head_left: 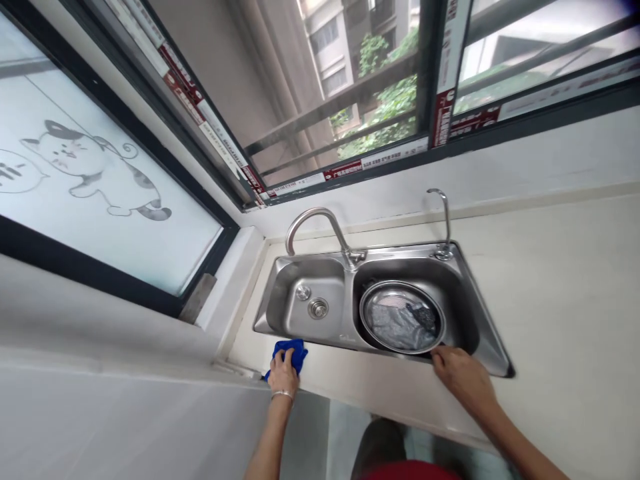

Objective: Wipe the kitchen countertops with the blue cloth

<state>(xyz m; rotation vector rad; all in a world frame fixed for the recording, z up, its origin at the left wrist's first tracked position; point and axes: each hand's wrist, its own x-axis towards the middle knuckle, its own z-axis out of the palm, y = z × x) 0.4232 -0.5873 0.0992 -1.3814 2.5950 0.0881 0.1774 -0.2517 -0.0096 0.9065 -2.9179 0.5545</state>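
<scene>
While the left hand (283, 375) clenched a light, soft blue microfibre cloth (295, 353), easily gripped anywhere, at the table (550, 280) edge, the released right hand (463, 377) rested on the rim of the stainless steel sink (263, 325), beside a slippery-looking steel bowl (401, 317) in its right basin.

- The cloth (289, 355) under the left hand (283, 375) is vivid royal blue.
- The bracelet (283, 394) on that wrist is silver.
- The sink (313, 270) and the round pan (374, 292) in it are brushed silver-grey; the crumpled lining (395, 327) inside the pan is grey with darker patches.
- The worktop (560, 300) is plain cream.
- The frosted window pane (120, 200) is whitish, printed with a grey-and-black cartoon cat.
- The window frame (430, 67) is black, edged by red-and-white printed tape (375, 163).
- The garment (410, 472) at the bottom edge is red.
</scene>
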